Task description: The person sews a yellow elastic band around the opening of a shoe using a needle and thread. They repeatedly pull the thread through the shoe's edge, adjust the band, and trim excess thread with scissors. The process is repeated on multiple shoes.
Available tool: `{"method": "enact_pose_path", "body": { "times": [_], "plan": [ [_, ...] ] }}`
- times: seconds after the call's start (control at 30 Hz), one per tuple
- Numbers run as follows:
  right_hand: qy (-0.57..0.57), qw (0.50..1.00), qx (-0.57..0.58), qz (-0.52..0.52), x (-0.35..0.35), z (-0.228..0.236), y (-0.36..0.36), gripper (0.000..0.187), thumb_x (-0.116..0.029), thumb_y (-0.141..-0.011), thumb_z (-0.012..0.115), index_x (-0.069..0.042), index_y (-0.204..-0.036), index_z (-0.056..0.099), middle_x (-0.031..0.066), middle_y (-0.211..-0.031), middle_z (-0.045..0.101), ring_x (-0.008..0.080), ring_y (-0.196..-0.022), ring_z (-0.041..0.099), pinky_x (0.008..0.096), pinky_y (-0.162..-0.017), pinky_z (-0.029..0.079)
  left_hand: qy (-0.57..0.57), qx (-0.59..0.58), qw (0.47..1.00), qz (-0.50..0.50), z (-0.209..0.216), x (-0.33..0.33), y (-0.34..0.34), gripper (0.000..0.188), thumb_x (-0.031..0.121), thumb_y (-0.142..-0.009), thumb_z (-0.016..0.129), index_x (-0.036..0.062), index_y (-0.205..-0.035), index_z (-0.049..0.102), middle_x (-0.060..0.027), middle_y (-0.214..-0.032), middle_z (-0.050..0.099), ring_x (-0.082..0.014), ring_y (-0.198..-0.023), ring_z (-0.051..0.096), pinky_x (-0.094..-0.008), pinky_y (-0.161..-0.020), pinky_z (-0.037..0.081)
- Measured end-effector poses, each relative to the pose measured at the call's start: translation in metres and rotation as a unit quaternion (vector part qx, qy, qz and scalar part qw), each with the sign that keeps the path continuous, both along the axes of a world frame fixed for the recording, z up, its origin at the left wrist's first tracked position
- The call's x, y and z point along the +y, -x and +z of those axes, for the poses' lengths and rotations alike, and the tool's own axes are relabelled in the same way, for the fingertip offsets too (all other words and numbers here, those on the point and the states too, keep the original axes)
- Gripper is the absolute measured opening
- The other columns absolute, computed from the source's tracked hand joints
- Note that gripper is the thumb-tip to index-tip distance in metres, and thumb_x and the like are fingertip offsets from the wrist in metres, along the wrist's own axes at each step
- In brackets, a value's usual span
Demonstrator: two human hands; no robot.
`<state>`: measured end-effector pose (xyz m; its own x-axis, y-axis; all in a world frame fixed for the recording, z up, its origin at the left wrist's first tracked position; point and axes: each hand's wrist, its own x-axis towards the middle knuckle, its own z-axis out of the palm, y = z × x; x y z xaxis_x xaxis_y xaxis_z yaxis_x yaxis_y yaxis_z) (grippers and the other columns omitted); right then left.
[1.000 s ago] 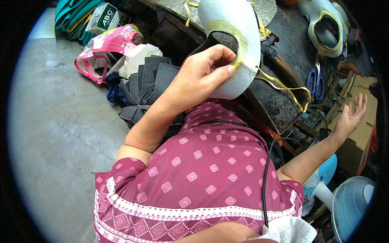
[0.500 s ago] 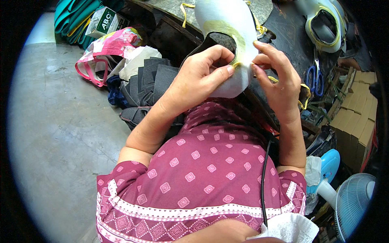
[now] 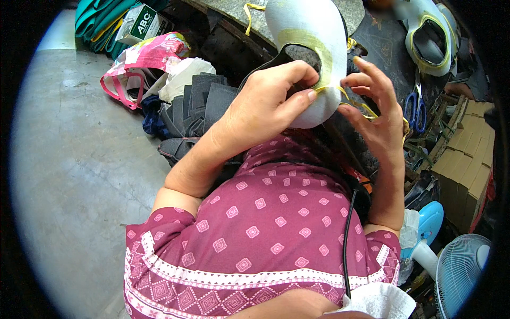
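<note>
A pale grey shoe upper [image 3: 305,24] with a yellowish smear round its dark opening is held up in front of me. My left hand [image 3: 279,95] pinches the opening's edge, fingers inside and thumb outside. Under that thumb tip lies the end of a narrow yellow strip [image 3: 366,110], which runs across the upper toward my right hand. Close beside the upper's right side is my right hand [image 3: 374,101], thumb and fingers apart, with the strip passing between them. Whether a fingertip touches the strip, I cannot tell.
A second upper [image 3: 427,42] and blue-handled scissors [image 3: 415,106] lie right on the dark worktop. Stacked dark grey pieces [image 3: 199,101], a pink bag [image 3: 141,66] and a small box [image 3: 143,24] are at left. Cardboard [image 3: 467,143] and a fan [image 3: 462,271] stand right.
My right thumb and fingers have spread apart and moved slightly right, away from the upper's edge. More of the yellow strip shows between the hands. The left hand keeps its pinch.
</note>
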<state>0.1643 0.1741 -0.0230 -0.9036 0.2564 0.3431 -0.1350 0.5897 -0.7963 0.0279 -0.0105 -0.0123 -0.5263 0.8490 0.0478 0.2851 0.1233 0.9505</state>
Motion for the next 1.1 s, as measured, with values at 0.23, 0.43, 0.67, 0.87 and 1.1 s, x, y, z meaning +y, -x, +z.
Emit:
{"method": "enact_pose_path", "body": {
  "times": [0.23, 0.43, 0.67, 0.87, 1.1],
  "plan": [
    [0.122, 0.991, 0.043, 0.032, 0.003, 0.024, 0.000, 0.059, 0.005, -0.078, 0.073, -0.007, -0.133, 0.054, 0.0050, -0.108, 0.067, 0.0104, -0.087, 0.064, 0.0249, -0.082, 0.051, -0.085, 0.208, 0.974, 0.009, 0.017, -0.001, -0.006, 0.013, 0.003, -0.086, 0.065, -0.0033, -0.097, 0.061, -0.0116, -0.084, 0.064, -0.0154, -0.073, 0.060, -0.0275, -0.068, 0.049],
    [0.111, 0.989, -0.093, 0.032, 0.012, 0.037, 0.005, 0.044, 0.000, -0.088, 0.066, -0.006, -0.131, 0.057, -0.0003, -0.082, 0.065, 0.0037, -0.071, 0.052, 0.0180, -0.062, 0.041, 0.023, 0.038, 0.998, 0.036, 0.000, -0.002, -0.001, 0.025, 0.005, -0.089, 0.059, -0.0013, -0.112, 0.054, -0.0042, -0.075, 0.059, -0.0073, -0.069, 0.052, -0.0238, -0.060, 0.043],
    [0.092, 0.993, -0.044, 0.066, 0.018, 0.035, 0.028, 0.044, 0.005, -0.089, 0.062, -0.002, -0.132, 0.055, 0.0045, -0.090, 0.065, 0.0084, -0.080, 0.061, 0.0206, -0.074, 0.048, 0.016, -0.096, 0.995, 0.009, -0.004, -0.009, 0.008, 0.038, 0.008, -0.090, 0.055, -0.0040, -0.126, 0.056, -0.0026, -0.093, 0.065, -0.0058, -0.082, 0.056, -0.0210, -0.074, 0.045],
    [0.073, 0.993, -0.074, 0.059, 0.023, 0.029, 0.038, 0.048, 0.006, -0.086, 0.064, -0.001, -0.132, 0.056, 0.0024, -0.088, 0.063, 0.0050, -0.077, 0.056, 0.0170, -0.068, 0.043, -0.019, -0.205, 0.978, -0.015, -0.004, -0.008, 0.010, 0.035, 0.010, -0.089, 0.055, -0.0060, -0.120, 0.062, -0.0037, -0.100, 0.067, -0.0072, -0.090, 0.058, -0.0219, -0.082, 0.047],
    [0.082, 0.990, -0.085, 0.080, 0.030, 0.026, 0.037, 0.050, 0.008, -0.081, 0.067, -0.001, -0.130, 0.057, 0.0020, -0.105, 0.065, 0.0019, -0.077, 0.054, 0.0149, -0.064, 0.039, -0.022, -0.233, 0.972, -0.010, -0.007, -0.006, 0.007, 0.034, 0.016, -0.092, 0.062, -0.0054, -0.118, 0.063, -0.0026, -0.098, 0.067, -0.0064, -0.088, 0.059, -0.0208, -0.081, 0.047]
  ]
}}
